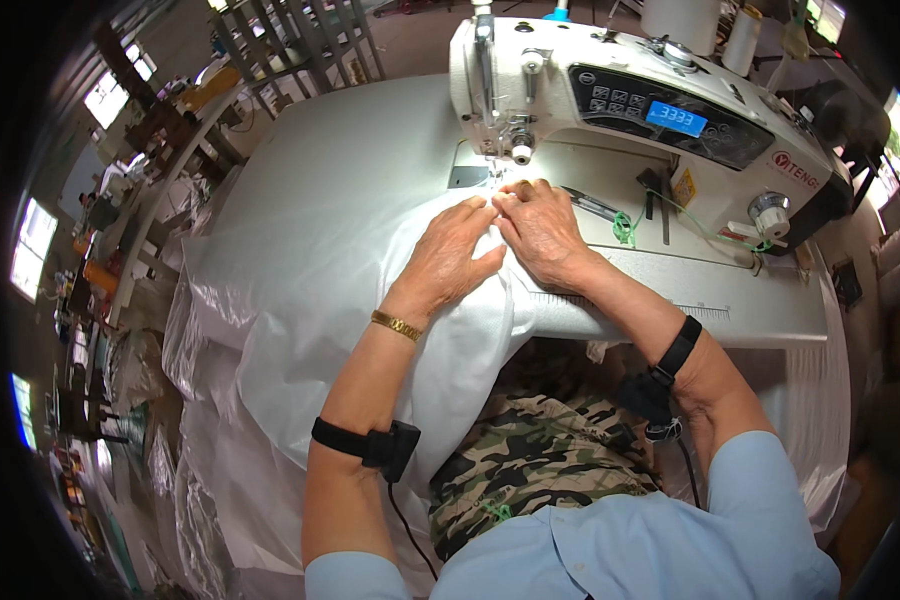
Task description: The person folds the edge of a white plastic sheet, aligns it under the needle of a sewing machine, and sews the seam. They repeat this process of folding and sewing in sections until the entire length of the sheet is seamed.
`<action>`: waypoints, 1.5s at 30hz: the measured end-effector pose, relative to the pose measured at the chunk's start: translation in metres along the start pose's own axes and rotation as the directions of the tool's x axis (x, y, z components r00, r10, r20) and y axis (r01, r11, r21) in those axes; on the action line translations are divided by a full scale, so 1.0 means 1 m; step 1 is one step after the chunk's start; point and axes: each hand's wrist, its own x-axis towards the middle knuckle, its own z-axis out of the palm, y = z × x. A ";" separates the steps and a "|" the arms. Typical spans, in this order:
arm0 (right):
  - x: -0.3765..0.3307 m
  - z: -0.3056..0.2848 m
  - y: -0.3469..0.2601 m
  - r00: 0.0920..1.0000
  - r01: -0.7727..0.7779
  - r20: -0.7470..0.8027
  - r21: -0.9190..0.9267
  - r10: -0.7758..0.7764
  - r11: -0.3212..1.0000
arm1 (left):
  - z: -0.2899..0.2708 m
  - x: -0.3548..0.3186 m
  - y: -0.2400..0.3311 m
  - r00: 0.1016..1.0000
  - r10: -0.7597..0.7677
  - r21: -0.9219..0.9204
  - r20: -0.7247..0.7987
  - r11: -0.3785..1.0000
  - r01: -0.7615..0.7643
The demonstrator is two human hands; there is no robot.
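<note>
A white sewing machine (610,90) stands at the far side of its table, its lamp lighting the needle area (497,172). Thin white fabric (370,270), sheer and shiny, spreads from the needle over the left of the table and down past my lap. Just in front of the needle, my left hand (452,250) presses on the fabric, its fingertips pinching the edge and its thumb pointing right. Close beside it my right hand (542,230) has bent fingers closed on the same edge, almost touching the left fingertips. The presser foot is partly hidden behind my fingers.
Right of my hands lie dark scissors-like snips (592,204) with green thread (624,228) tied on. A dark metal bar (664,215) rests by the machine's arm. A ruler scale (700,311) marks the front table edge. A thread cone (742,42) stands behind the machine.
</note>
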 end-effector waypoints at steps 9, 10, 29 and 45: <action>0.003 0.005 0.006 0.998 0.046 -0.049 -0.018 -0.047 0.999 | -0.004 0.007 0.007 0.999 -0.017 0.018 0.045 1.000 0.016; 0.003 0.005 0.007 0.995 0.058 -0.079 -0.008 -0.058 0.998 | -0.003 0.008 0.006 0.998 -0.010 0.018 0.056 1.000 0.009; 0.033 0.012 0.033 0.902 -0.120 -0.129 0.842 0.412 0.527 | 0.006 0.029 -0.001 0.995 -0.077 0.111 0.068 0.991 0.069; 0.034 0.015 0.034 0.901 -0.076 -0.141 0.880 0.411 0.470 | -0.003 0.004 -0.001 0.999 0.030 0.060 0.044 0.998 -0.032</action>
